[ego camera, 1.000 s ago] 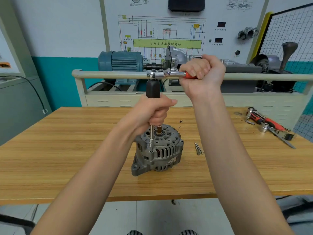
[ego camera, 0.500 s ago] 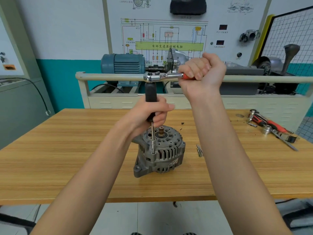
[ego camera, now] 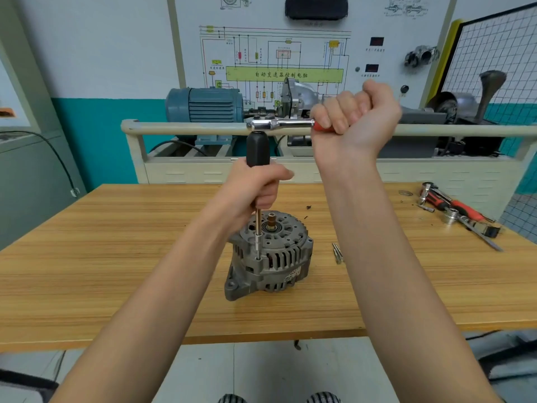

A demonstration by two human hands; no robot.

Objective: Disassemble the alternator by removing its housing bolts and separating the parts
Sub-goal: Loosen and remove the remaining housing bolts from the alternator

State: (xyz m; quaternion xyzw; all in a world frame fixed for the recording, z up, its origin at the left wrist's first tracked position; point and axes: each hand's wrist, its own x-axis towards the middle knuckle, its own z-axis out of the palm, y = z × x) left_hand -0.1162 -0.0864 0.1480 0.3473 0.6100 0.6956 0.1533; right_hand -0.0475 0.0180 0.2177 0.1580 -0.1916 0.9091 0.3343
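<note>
A person is standing at a wooden table (ego camera: 116, 271), working on the alternator (ego camera: 268, 257) that is sitting upright near the table's middle. The left hand (ego camera: 255, 189) is wrapping closed around the black driver handle (ego camera: 257, 149), steadying the long shaft (ego camera: 257, 228) whose tip is sitting in a housing bolt at the alternator's rim. Above, the ratchet (ego camera: 279, 124) is lying level on top of the handle, and the right hand (ego camera: 353, 117) is clenching tightly around its red grip. Loose bolts (ego camera: 337, 253) are lying just beside the alternator; spare tools (ego camera: 456, 212) are resting at the far right. The tall tool stack is likely risking a tilt: sideways pull could slip the bit out, rounding the bolt or tipping the unclamped alternator.
</note>
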